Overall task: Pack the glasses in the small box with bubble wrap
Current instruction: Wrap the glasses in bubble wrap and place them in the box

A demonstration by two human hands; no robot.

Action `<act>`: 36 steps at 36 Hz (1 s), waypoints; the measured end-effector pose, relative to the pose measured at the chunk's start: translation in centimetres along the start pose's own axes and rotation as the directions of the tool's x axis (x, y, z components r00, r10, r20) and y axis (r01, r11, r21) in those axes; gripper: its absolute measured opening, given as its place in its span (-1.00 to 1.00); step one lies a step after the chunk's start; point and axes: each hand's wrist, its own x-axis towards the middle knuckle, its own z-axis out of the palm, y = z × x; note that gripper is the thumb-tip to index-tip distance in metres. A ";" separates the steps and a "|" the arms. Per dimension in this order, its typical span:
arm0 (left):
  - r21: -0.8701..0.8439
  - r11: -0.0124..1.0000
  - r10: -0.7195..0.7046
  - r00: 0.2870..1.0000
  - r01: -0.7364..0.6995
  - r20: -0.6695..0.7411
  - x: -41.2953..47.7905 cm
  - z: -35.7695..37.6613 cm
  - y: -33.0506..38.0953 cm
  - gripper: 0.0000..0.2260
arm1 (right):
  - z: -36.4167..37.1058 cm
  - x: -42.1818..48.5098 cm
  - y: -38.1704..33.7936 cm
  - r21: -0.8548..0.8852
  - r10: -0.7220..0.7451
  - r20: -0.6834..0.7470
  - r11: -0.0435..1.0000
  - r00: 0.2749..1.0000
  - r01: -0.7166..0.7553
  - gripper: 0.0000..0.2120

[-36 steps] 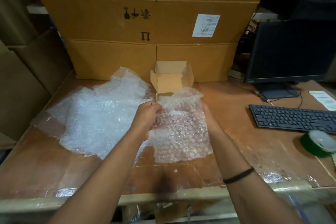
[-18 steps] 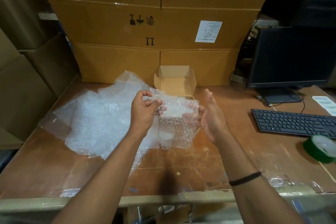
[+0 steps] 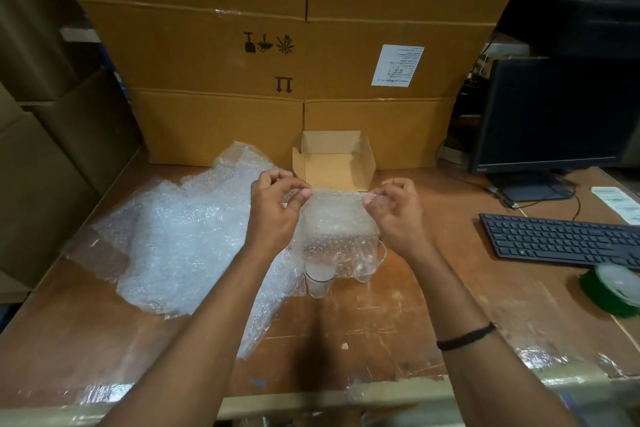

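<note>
Half a second back the right hand (image 3: 401,215) stood open beside the bubble wrap piece (image 3: 337,222), touching nothing, while the left hand (image 3: 275,215) alone held it up. Now both have it: each hand pinches an upper corner between thumb and fingertips, the other fingers loosely curled, with the top edge pulled taut between them.

A second ago the piece hung long and crumpled with the hands close together. It now reads as a shorter, flatter panel, and the hands are spread apart.

The glasses (image 3: 318,279) stand on the table (image 3: 398,315) under the wrap's lower edge, between the forearms. One clear base shows below the film. A second shape to its right is hazy through the bubbles, and the count is not certain.

The small box (image 3: 332,144) sits open just behind the hands with a bare floor showing, nothing packed yet. The large loose sheet (image 3: 180,232) lies to the left and overlaps the held piece.

Judgement: the regrip gives two-handed control of the wrap, likely to fold it round the glasses. Wrapping is under way and boxing has not started
</note>
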 end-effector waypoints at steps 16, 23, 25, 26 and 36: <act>-0.518 0.743 -0.271 0.898 0.424 0.347 1.8 -0.2 0.6 -0.72 | -0.7 0.6 -0.5 0.602 0.114 0.280 0.753 0.953 -0.267 -0.62; -0.416 0.759 -0.358 0.854 0.502 0.377 1.3 -0.1 -0.8 -0.93 | -0.9 0.8 0.0 0.671 0.201 0.327 0.639 0.924 -0.376 -0.64; -0.459 0.750 -0.351 0.874 0.477 0.335 1.4 0.1 -0.8 -0.92 | -0.8 0.8 0.4 0.650 0.205 0.403 0.622 0.892 -0.437 -0.57; -0.467 0.754 -0.343 0.883 0.463 0.321 1.4 0.1 -0.7 -0.91 | -0.7 0.8 0.5 0.631 0.205 0.424 0.631 0.882 -0.451 -0.55; -0.331 0.886 -0.223 0.924 0.325 0.312 1.5 -0.5 -1.1 -0.58 | -0.8 0.6 -0.3 0.611 0.218 0.327 0.694 0.919 -0.382 -0.55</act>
